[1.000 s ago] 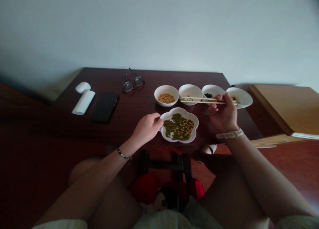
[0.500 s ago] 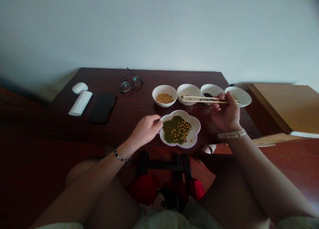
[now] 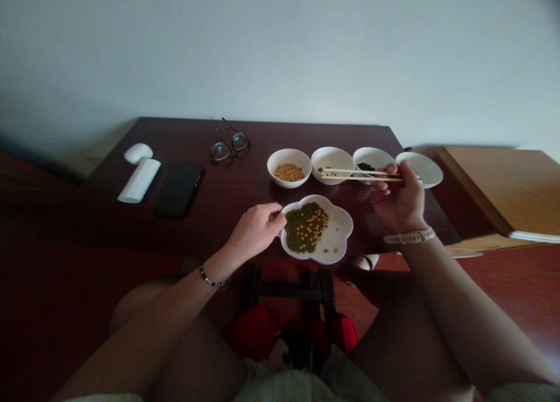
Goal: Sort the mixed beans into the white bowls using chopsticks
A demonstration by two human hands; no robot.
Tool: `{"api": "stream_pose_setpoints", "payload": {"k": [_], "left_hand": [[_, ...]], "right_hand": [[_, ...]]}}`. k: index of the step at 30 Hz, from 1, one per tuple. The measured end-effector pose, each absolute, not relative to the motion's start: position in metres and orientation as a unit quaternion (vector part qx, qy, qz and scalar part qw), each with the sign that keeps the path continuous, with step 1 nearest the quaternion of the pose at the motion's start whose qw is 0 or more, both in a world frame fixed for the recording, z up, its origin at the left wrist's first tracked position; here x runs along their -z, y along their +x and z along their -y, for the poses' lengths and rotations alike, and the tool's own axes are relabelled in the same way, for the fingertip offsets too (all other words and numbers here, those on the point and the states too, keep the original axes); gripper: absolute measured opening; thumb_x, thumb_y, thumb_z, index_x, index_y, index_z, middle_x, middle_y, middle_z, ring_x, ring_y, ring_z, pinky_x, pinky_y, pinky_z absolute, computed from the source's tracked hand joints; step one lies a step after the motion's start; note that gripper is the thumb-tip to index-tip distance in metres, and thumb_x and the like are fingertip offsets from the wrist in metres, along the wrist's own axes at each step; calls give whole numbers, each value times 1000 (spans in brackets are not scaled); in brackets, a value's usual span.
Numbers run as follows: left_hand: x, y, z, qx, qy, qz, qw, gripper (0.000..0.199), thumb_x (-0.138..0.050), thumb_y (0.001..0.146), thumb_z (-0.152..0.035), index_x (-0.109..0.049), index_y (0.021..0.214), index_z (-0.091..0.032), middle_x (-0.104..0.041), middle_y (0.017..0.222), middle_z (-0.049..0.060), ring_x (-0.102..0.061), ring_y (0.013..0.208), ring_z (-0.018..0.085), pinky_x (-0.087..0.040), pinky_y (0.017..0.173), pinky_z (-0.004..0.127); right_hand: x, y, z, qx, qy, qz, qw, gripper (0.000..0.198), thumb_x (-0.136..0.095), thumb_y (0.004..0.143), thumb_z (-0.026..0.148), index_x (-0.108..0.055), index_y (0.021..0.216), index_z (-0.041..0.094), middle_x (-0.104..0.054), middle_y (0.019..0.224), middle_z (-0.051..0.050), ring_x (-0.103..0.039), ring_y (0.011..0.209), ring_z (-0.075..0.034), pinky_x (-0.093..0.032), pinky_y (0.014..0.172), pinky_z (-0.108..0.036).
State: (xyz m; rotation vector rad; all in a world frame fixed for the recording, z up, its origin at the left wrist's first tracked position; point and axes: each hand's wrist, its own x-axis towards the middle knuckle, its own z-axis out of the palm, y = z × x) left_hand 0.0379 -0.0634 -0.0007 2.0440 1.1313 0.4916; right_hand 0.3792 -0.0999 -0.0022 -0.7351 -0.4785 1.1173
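Observation:
My left hand (image 3: pixel 259 227) pinches the left rim of a white flower-shaped dish (image 3: pixel 342 230). Green beans (image 3: pixel 301 230) mixed with yellow soybeans lie heaped in the dish's left half. My right hand (image 3: pixel 400 201) grips a pair of chopsticks (image 3: pixel 350 178), pointing left, their tips apart with nothing between them. They pass in front of a white bowl (image 3: pixel 321 155) with a few beans and a bowl (image 3: pixel 371 154) of black beans. Left of these stands a bowl (image 3: pixel 280 179) of soybeans. A fourth bowl (image 3: pixel 426 170), partly behind my right hand, ends the row.
Eyeglasses (image 3: pixel 230 147) lie at the back of the dark table (image 3: pixel 184 139). A black phone (image 3: pixel 178 189), a white cylinder (image 3: pixel 140 180) and a rounded white object (image 3: pixel 138 152) are at the left. A wooden cabinet (image 3: pixel 503 186) stands at the right, beside the wall.
The beans in the flower-shaped dish have slid left, baring more of its right side. My right hand with the chopsticks has shifted very slightly right.

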Motion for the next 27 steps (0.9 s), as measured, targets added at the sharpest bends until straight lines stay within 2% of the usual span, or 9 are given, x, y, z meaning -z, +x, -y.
{"api": "stream_pose_setpoints", "payload": {"k": [5, 14, 18, 22, 27], "left_hand": [[0, 36, 64, -198, 800, -468, 319, 24, -57, 102, -30, -73, 88, -19, -73, 70, 2, -63, 63, 16, -37, 60, 27], [-6, 37, 66, -165, 812, -483, 282, 25, -56, 103, -30, -72, 87, -19, -71, 71, 1, -57, 61, 14, -33, 62, 30], [-10, 37, 70, -155, 818, -459, 309, 28, -56, 104, -31, -68, 81, -20, -70, 70, 1, -55, 60, 14, -31, 62, 30], [-13, 37, 70, -159, 814, -484, 281, 24, -58, 102, -30, -71, 85, -20, -69, 70, 1, -55, 60, 14, -31, 62, 30], [-14, 34, 65, -165, 805, -457, 340, 27, -55, 101, -27, -68, 79, -19, -70, 69, 0, -58, 62, 14, -33, 62, 29]], "right_hand": [[5, 380, 100, -525, -328, 223, 753, 34, -92, 90, 34, -60, 81, 26, -67, 75, 3, -57, 58, -10, -45, 40, -19], [6, 382, 99, -537, -321, 227, 747, 33, -85, 97, 38, -59, 81, 25, -62, 73, 3, -58, 57, -8, -45, 40, -17], [8, 386, 99, -534, -339, 254, 732, 32, -90, 93, 39, -62, 81, 26, -65, 75, 2, -55, 59, -10, -44, 41, -23], [9, 388, 99, -516, -365, 294, 717, 31, -92, 90, 43, -67, 81, 27, -67, 79, 1, -52, 61, -11, -42, 44, -26], [8, 387, 100, -515, -371, 305, 710, 32, -93, 90, 45, -68, 82, 27, -65, 79, 1, -50, 62, -11, -39, 45, -27]]}}
